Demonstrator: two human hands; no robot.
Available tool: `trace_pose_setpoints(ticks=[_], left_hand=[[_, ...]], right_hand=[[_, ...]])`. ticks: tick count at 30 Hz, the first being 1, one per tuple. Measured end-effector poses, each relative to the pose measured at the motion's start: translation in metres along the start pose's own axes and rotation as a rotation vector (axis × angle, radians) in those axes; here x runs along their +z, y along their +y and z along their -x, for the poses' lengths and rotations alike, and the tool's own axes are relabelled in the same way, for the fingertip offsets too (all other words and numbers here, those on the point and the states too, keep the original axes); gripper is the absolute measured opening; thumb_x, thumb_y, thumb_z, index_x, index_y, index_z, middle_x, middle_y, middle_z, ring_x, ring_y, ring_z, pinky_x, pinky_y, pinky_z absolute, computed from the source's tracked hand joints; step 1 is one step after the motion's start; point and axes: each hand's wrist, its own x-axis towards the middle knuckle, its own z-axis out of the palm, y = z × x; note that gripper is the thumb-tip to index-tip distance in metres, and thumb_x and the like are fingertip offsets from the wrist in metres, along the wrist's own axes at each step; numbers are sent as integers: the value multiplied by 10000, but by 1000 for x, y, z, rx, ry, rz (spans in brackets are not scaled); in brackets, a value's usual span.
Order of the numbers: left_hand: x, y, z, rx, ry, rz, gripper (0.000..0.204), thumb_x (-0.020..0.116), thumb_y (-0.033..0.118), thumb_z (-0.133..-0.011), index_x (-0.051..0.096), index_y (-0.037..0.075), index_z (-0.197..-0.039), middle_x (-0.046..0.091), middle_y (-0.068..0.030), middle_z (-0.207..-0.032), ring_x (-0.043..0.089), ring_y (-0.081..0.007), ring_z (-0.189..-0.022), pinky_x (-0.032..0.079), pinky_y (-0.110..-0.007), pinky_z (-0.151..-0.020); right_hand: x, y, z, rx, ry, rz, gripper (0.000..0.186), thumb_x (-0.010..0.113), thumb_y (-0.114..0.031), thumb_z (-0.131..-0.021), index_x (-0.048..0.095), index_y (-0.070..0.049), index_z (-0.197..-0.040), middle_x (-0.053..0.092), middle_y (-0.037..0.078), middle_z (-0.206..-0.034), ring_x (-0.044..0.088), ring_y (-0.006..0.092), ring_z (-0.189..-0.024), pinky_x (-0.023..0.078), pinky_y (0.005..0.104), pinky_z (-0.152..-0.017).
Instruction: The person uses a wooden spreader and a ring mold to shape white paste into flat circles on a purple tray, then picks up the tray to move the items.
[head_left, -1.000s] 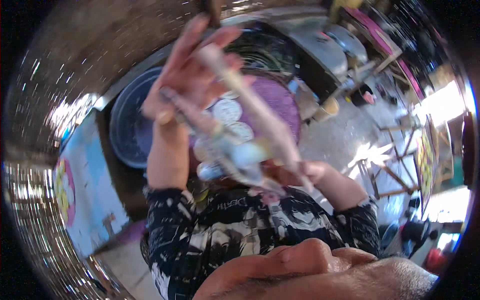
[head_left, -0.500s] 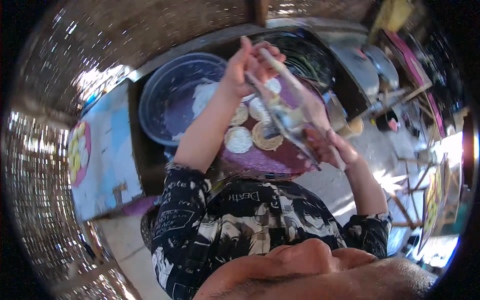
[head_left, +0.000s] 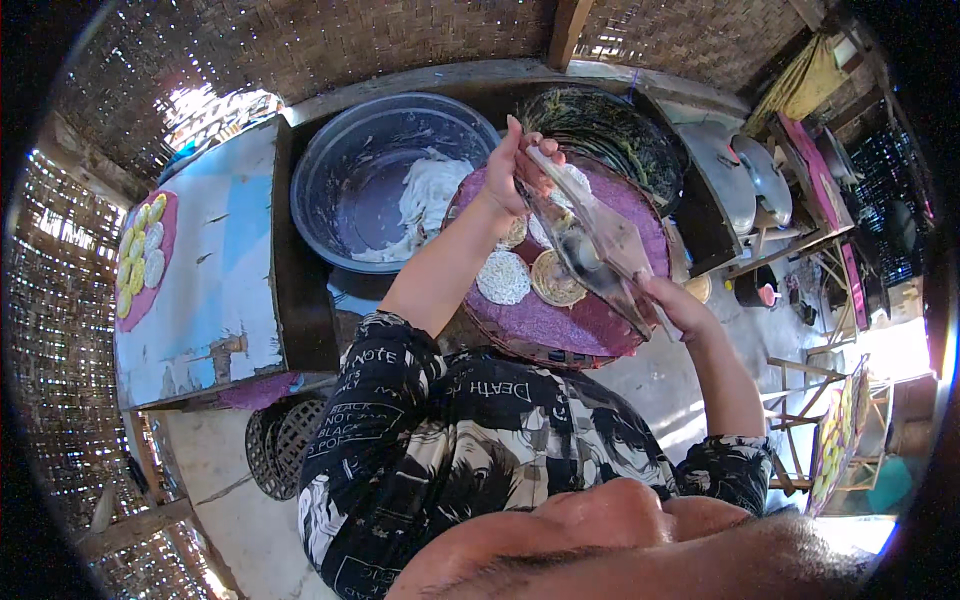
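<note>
A clear plastic sheet is held stretched between two raised bare hands above a round purple woven tray. The upper end of the sheet is pinched by the left hand, its fingers pressed together around the edge. The lower end is gripped by the right hand, fingers curled closed on it. The sheet runs slantwise from the tray's far edge toward its right edge, and something dark shows through its middle; what it is cannot be told.

On the tray, near its middle, a white round rice cake is seen just beside a browner round cake; paler cakes lie partly hidden under the left hand. Left of the tray, touching its rim, stands a large grey plastic basin holding white batter. Beyond the tray sits a dark woven basket. Farther left, a blue table carries a pink tray of small yellow and white cakes near its left edge.
</note>
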Motion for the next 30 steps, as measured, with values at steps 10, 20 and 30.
trace_pose_setpoints(ticks=[10,20,30], left_hand=[[6,-15,15,-42,99,32,426,419,496,-803,550,107,-688,583,-63,-713,564,-266,-713,441,-351,-503],[12,-7,12,-2,191,-81,420,508,517,-746,438,137,-584,503,-6,-601,513,-210,-605,446,-340,-582],[57,-4,36,-81,-229,-1115,572,548,393,-720,441,13,-1134,475,-156,-1152,451,-257,-1060,317,-379,-916]], right_hand=[[17,2,16,19,134,28,550,422,-583,-754,576,-56,-729,513,40,-560,450,114,-486,329,240,-440],[17,2,11,58,99,161,562,433,-473,-809,513,23,-1059,567,94,-972,515,155,-875,392,289,-782],[35,-17,27,-536,205,-125,650,467,-390,-797,249,2,-1268,390,130,-1203,364,213,-1121,248,328,-959]])
